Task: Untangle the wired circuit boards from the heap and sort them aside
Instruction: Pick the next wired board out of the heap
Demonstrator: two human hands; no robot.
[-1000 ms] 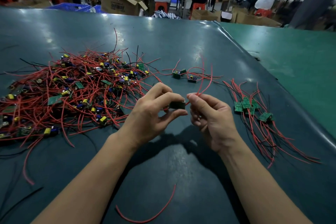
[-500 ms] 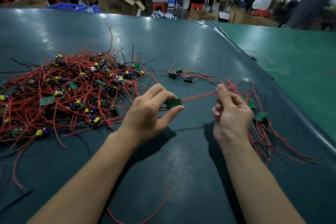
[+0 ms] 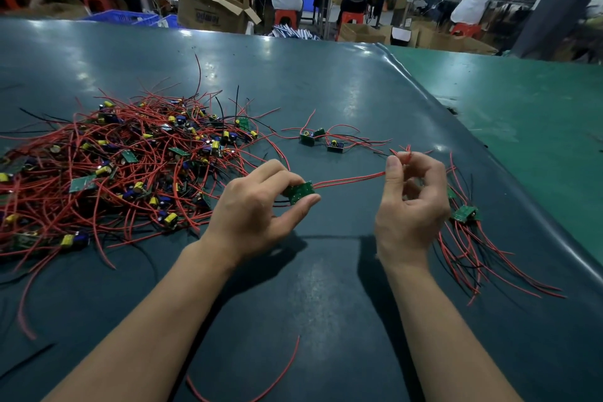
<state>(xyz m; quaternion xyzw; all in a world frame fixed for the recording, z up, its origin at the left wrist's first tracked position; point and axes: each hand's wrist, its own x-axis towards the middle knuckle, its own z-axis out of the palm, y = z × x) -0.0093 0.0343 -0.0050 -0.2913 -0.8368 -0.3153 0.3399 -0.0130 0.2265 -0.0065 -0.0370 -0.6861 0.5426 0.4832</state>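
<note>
A big heap of small green circuit boards with red and black wires (image 3: 130,166) lies on the left of the dark table. My left hand (image 3: 257,212) pinches one green board (image 3: 298,192) between thumb and fingers, just right of the heap. Its red wires (image 3: 349,180) run taut to my right hand (image 3: 411,202), which grips their ends between thumb and forefinger. A sorted bundle of boards with wires (image 3: 465,215) lies right of that hand, partly hidden by it. Two more boards (image 3: 321,139) lie apart behind my hands.
A loose red wire (image 3: 280,378) lies near the front edge. The dark table mat (image 3: 326,81) ends at a raised right edge, with a green surface (image 3: 528,114) beyond. Seated people, cardboard boxes and stools fill the background.
My right hand has slid right along the red wires, away from the board, pulling them out straight. My left hand has stayed beside the heap, still holding the board.
</note>
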